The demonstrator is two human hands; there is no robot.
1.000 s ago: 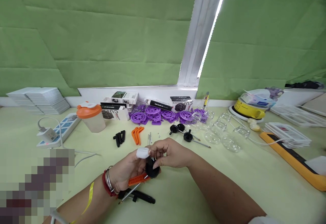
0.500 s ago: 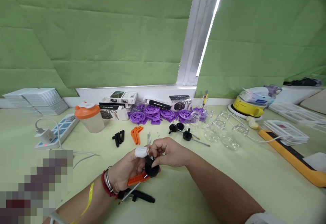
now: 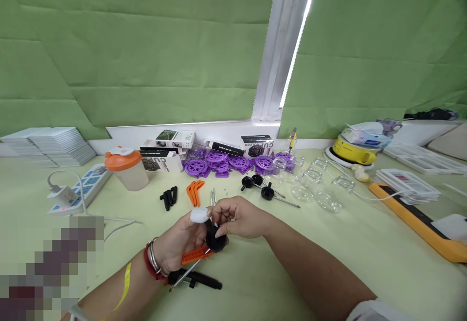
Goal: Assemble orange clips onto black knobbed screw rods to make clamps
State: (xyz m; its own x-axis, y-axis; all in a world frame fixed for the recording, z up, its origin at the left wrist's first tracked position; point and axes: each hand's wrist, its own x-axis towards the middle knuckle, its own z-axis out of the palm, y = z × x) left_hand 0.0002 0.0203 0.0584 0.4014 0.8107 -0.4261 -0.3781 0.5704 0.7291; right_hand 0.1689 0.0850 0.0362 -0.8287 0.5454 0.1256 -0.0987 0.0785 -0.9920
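Note:
My left hand (image 3: 178, 243), with a white bandage on the thumb tip, holds a black round knob (image 3: 215, 240) on a metal rod together with an orange plastic piece (image 3: 195, 254). My right hand (image 3: 242, 219) pinches a small part at the top of the knob, fingertips touching it. A black plastic bar (image 3: 199, 279) lies on the table just below my left hand. Both hands are over the pale green table (image 3: 328, 262), near its front middle.
Behind my hands lie black pegs (image 3: 168, 197), orange brackets (image 3: 195, 192), metal rods (image 3: 212, 197), black knobs with rods (image 3: 264, 188), purple wheels (image 3: 226, 163), clear glass cups (image 3: 317, 189), small boxes (image 3: 171, 141), an orange-lidded cup (image 3: 126, 168), a power strip (image 3: 78, 189). An orange-edged board (image 3: 419, 221) lies right.
Both hands stay together on the knob and have barely shifted; the view has drifted slightly to the left and down.

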